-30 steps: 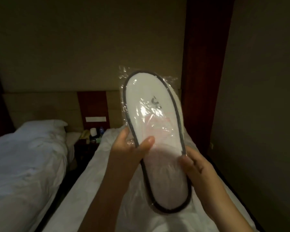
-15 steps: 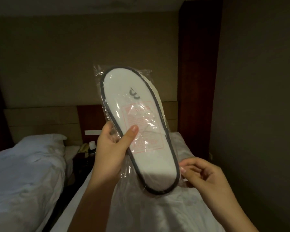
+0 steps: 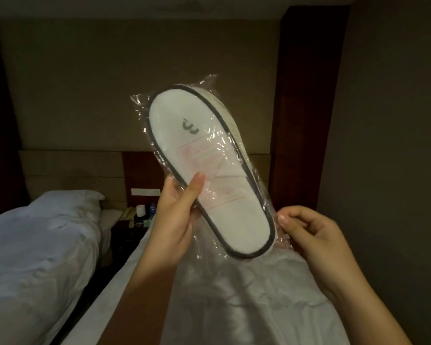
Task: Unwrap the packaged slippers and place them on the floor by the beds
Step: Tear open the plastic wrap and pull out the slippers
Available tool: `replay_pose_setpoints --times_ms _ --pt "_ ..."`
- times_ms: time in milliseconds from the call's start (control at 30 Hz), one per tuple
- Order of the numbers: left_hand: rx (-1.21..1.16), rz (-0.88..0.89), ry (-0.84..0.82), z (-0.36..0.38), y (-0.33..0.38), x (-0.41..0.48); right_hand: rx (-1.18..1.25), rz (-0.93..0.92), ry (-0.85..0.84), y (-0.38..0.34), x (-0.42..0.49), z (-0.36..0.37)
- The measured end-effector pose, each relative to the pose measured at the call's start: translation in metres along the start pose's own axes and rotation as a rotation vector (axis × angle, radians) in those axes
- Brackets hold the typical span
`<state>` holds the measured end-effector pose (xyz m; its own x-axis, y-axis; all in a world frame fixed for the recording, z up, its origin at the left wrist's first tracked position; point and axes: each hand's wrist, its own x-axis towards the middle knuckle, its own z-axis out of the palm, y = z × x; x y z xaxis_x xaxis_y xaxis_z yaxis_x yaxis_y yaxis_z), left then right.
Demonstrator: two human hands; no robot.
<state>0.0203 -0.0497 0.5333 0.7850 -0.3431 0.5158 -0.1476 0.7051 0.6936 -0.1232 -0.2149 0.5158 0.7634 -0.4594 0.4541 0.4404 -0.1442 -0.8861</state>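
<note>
A pack of white slippers with dark edging, sealed in clear plastic, is held up in front of me with the sole facing me and the toe end up and to the left. My left hand grips the pack's left edge at mid-length, thumb on the front. My right hand pinches the plastic wrapper at the heel end, low on the right. A red printed label shows through the plastic.
Below my hands lies a bed with white sheets. A second white bed stands to the left across a narrow dark gap. Between the headboards a nightstand carries small items. A dark wooden panel and a wall stand on the right.
The pack has risen and tilted, toe end further left. My right hand slid off the slipper's side down to the heel end and now pinches the plastic there.
</note>
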Motion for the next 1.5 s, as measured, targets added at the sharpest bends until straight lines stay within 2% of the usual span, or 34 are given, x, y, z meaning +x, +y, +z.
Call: replay_pose_setpoints --times_ms 100,233,300,400,467,533,700,733,900,1000,1067,1167,1333,1500 --pt "-0.079 -0.024 -0.043 -0.006 -0.007 0.001 -0.007 -0.001 -0.012 -0.002 0.003 -0.001" --pt "-0.102 -0.067 -0.060 -0.017 -0.014 0.000 -0.215 -0.164 0.045 -0.003 0.005 0.001" --pt "0.017 -0.097 -0.013 -0.018 -0.015 -0.002 -0.294 -0.254 0.139 -0.002 0.005 0.005" --pt "0.321 -0.120 0.118 -0.007 -0.015 -0.006 -0.450 -0.451 0.295 0.002 0.002 0.014" --pt "0.321 -0.137 0.159 -0.002 -0.016 -0.008 -0.504 -0.553 0.386 0.005 -0.001 0.021" --pt "0.309 -0.168 0.190 0.001 -0.015 -0.010 -0.500 -0.576 0.442 0.009 -0.002 0.026" --pt "0.560 -0.142 0.232 -0.005 -0.016 -0.013 -0.554 -0.599 0.526 0.021 0.000 0.024" --pt "0.517 -0.177 0.212 -0.008 -0.015 -0.012 -0.590 -0.626 0.543 0.023 0.001 0.022" --pt "-0.043 -0.522 0.149 -0.043 0.006 -0.001 -0.755 -0.825 0.564 0.034 0.003 0.004" --pt "-0.310 -0.713 0.030 -0.074 0.021 0.006 -0.869 -0.968 0.474 0.043 0.005 -0.014" --pt "-0.335 -0.754 -0.010 -0.082 0.026 0.007 -0.915 -1.037 0.385 0.052 0.006 -0.022" --pt "-0.202 -0.724 0.107 -0.084 0.028 0.009 -0.949 -1.084 0.298 0.066 0.005 -0.025" --pt "-0.091 -0.657 0.104 -0.086 0.038 0.002 -0.973 -0.990 0.283 0.074 0.004 -0.028" --pt "0.103 -0.423 0.167 -0.083 0.039 -0.003 -0.926 -0.895 0.312 0.066 0.009 -0.026"
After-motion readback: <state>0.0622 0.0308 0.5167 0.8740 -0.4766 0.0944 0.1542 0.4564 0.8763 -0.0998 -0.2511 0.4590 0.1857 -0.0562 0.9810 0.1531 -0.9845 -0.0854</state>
